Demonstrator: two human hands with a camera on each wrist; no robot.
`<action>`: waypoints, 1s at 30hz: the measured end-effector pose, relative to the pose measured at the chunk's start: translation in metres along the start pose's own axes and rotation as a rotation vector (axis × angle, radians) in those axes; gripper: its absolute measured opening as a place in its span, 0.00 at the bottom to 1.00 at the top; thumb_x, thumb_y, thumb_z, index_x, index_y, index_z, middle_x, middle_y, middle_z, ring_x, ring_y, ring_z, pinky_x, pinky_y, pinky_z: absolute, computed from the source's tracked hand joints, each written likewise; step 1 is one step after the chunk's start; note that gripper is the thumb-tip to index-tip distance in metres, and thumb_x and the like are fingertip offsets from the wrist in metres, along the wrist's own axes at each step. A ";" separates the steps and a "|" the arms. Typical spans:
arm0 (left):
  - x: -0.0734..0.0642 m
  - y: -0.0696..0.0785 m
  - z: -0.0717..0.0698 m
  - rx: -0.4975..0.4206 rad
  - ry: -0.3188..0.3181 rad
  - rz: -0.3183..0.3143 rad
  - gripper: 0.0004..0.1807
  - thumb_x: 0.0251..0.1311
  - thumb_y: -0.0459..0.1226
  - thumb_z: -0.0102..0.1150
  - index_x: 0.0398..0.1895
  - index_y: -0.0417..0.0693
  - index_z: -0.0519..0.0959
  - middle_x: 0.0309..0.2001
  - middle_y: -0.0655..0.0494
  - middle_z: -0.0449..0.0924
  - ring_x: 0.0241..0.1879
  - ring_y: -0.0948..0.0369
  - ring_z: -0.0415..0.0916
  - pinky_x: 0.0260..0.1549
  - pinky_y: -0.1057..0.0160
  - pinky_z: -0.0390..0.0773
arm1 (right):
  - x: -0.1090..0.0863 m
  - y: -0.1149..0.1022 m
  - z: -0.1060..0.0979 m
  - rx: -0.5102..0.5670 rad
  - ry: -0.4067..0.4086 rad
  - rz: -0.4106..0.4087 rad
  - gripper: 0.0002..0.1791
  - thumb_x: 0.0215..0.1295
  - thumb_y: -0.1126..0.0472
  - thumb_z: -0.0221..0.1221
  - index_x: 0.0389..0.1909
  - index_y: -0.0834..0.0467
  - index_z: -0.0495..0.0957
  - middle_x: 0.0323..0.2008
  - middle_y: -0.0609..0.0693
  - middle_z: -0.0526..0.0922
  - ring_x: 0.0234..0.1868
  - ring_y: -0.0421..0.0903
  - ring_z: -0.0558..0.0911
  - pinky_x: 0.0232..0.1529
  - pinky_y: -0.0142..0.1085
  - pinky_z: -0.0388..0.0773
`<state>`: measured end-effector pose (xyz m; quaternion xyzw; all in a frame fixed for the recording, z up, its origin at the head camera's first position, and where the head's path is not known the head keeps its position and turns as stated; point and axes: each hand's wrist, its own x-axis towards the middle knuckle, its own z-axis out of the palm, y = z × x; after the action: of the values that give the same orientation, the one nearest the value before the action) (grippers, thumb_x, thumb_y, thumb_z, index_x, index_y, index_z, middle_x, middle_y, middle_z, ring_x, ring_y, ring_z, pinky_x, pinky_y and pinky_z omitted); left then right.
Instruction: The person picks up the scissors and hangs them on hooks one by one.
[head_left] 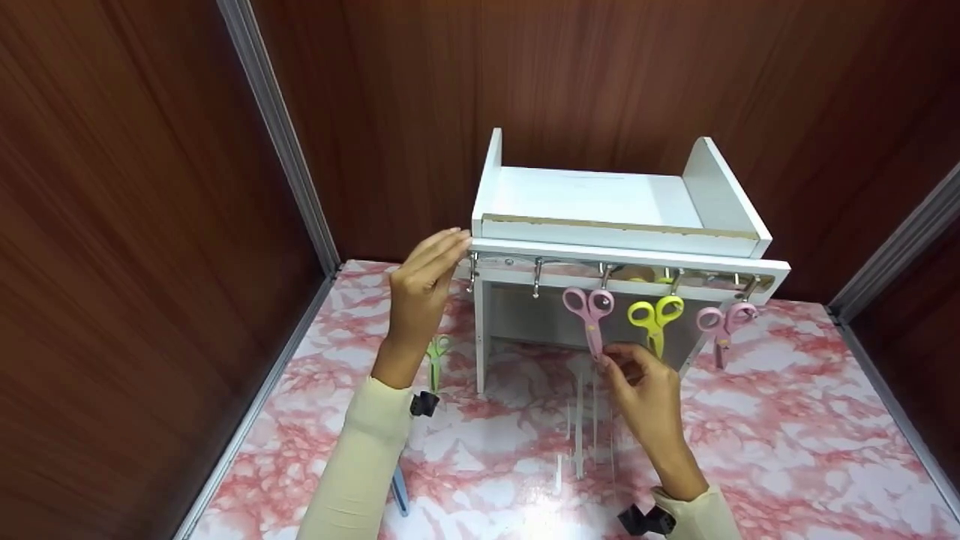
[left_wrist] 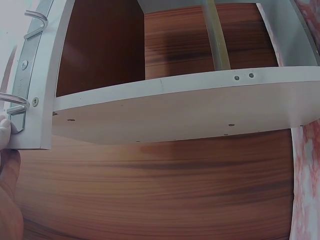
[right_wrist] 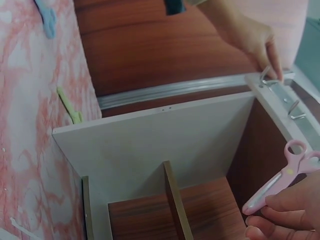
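My right hand (head_left: 646,386) pinches the blade end of pink scissors (head_left: 592,319) between thumb and fingers. The scissors are upright, handle loops at the top, close against the middle hook (head_left: 605,275) of a white hook rail (head_left: 637,262). In the right wrist view their blades (right_wrist: 265,192) lie at the fingertips. My left hand (head_left: 424,289) rests with mostly straight fingers at the rail's left end. Yellow scissors (head_left: 655,319) and another pair of pink scissors (head_left: 725,322) hang from hooks farther right. The hook (head_left: 537,277) left of the middle one holds nothing.
The rail fronts a white shelf unit (head_left: 600,195) on a red-and-white marbled table (head_left: 787,420). Green scissors (head_left: 435,364) and a blue-handled item (head_left: 400,491) lie left of it. Brown wood-patterned panels (head_left: 135,225) stand around the table.
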<state>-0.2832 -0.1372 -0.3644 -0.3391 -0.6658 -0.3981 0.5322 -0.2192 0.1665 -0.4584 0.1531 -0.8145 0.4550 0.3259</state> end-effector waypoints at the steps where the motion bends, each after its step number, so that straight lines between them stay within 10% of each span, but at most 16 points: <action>1: 0.000 0.000 0.000 0.002 -0.002 0.001 0.13 0.57 0.26 0.59 0.45 0.39 0.83 0.47 0.47 0.82 0.50 0.49 0.77 0.54 0.59 0.76 | 0.000 -0.001 -0.001 -0.003 0.003 -0.004 0.05 0.56 0.67 0.66 0.34 0.60 0.83 0.26 0.47 0.84 0.21 0.40 0.79 0.22 0.20 0.74; 18: 0.001 0.001 0.000 0.012 0.006 0.001 0.13 0.57 0.26 0.60 0.45 0.39 0.83 0.47 0.47 0.82 0.51 0.51 0.77 0.54 0.60 0.75 | 0.022 -0.067 -0.038 0.061 0.287 -0.248 0.08 0.49 0.81 0.63 0.30 0.70 0.82 0.24 0.58 0.81 0.26 0.41 0.78 0.29 0.20 0.76; 30: 0.005 0.011 -0.002 0.016 0.000 -0.027 0.14 0.54 0.23 0.60 0.44 0.38 0.83 0.45 0.45 0.82 0.49 0.50 0.77 0.53 0.59 0.77 | 0.041 -0.058 -0.061 0.169 0.376 -0.243 0.06 0.54 0.75 0.63 0.34 0.67 0.83 0.31 0.59 0.84 0.32 0.44 0.81 0.37 0.27 0.80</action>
<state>-0.2733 -0.1339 -0.3568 -0.3259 -0.6732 -0.4000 0.5297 -0.1939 0.1883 -0.3712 0.1895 -0.6739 0.4996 0.5103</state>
